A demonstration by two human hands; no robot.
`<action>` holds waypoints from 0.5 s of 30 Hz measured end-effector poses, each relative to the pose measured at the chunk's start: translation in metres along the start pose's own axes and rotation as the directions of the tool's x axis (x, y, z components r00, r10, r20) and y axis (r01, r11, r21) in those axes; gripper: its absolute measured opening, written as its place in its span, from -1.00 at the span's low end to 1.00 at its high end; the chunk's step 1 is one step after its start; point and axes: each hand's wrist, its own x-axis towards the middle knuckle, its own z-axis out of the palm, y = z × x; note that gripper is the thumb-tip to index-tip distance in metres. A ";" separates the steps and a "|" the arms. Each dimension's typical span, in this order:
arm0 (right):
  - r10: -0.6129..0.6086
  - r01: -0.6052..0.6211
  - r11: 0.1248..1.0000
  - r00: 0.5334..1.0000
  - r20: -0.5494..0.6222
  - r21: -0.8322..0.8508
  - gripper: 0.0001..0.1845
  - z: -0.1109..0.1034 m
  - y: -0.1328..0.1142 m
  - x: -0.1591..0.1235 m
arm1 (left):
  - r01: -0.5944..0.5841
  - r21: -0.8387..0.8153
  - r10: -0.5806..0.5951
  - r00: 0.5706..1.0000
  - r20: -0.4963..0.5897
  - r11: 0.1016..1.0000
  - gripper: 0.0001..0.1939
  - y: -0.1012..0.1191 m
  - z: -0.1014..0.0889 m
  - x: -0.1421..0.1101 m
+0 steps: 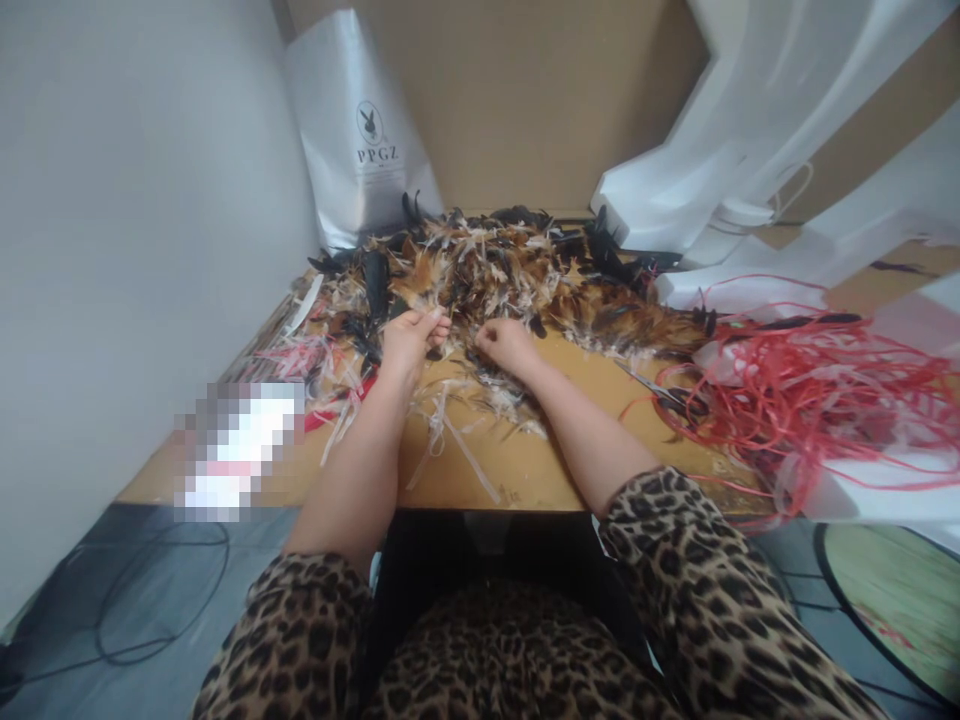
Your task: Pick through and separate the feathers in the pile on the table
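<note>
A wide heap of brown, black and white feathers (495,270) covers the back of a wooden table (540,470). My left hand (411,335) is at the heap's front edge, fingers pinched on a few feathers. My right hand (506,343) rests beside it, curled into the feathers; what it holds is hidden. Pale strips and loose feather scraps (450,430) lie on the table between my forearms.
A tangle of red string (810,390) lies at the right, with scissors (652,388) at its left edge. A silver bag (360,140) stands at the back left against the wall. White plastic sheets (750,150) pile at the back right. Cables lie on the floor at the lower left.
</note>
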 end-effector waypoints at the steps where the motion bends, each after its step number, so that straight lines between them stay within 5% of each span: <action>1: 0.058 -0.057 0.987 0.998 -0.002 0.149 -0.87 -0.002 0.001 0.001 | 0.010 -0.012 -0.010 1.000 0.003 1.000 -0.80 0.000 0.000 0.000; 5: 0.221 -0.245 0.679 0.967 0.125 0.692 -0.78 -0.010 0.003 0.005 | 0.080 -0.047 -0.078 0.996 0.041 0.996 -0.81 0.001 0.001 -0.003; 9: 0.190 -0.311 0.402 0.948 0.254 0.861 -0.69 -0.014 0.001 0.006 | 0.163 -0.084 -0.152 0.981 0.125 0.983 -0.82 0.000 0.001 -0.004; 15: 0.145 -0.260 0.454 0.965 0.217 0.852 -0.66 -0.008 -0.002 0.005 | 0.251 -0.090 -0.229 0.952 0.205 0.964 -0.83 -0.001 0.002 -0.006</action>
